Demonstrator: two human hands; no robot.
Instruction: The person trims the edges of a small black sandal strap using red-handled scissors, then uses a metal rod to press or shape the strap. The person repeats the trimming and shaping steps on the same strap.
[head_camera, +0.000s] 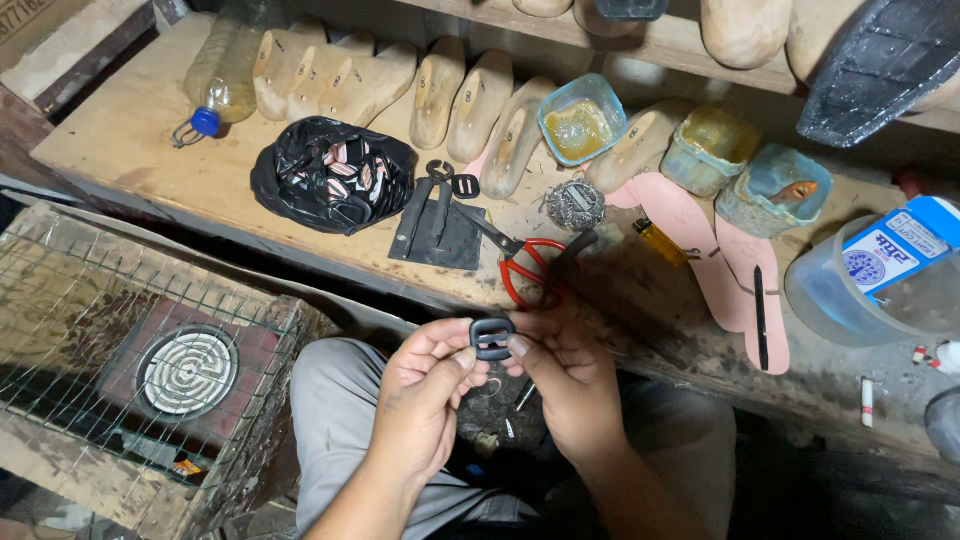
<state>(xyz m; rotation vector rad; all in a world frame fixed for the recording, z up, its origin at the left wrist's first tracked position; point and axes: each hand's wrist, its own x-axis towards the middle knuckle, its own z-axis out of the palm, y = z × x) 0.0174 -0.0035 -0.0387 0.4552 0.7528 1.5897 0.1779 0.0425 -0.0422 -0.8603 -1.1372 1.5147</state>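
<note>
From the head camera, the person is sitting low at the tabletop (120, 150) and holding a small black buckle (492, 338) up between both hands, just above the lap, where it is easy to look at. The left hand (425, 395) is pinching the buckle's left side between thumb and fingers, its grip closed on it. The right hand (565, 385) is pressing on the buckle's right edge with thumb and fingertips, its grip closed on it too, so the piece is being steadied from 2 sides.

Red-handled scissors (530, 270) are lying just beyond the hands, within easy reach. Pliers (438, 195) are resting on a dark square sheet (440, 240), beside a black bag (332, 175) lying open. Wooden shoe forms (435, 95) are standing in a row at the back, out of the way. Pink insoles (700, 250) are lying flat to the right.
</note>
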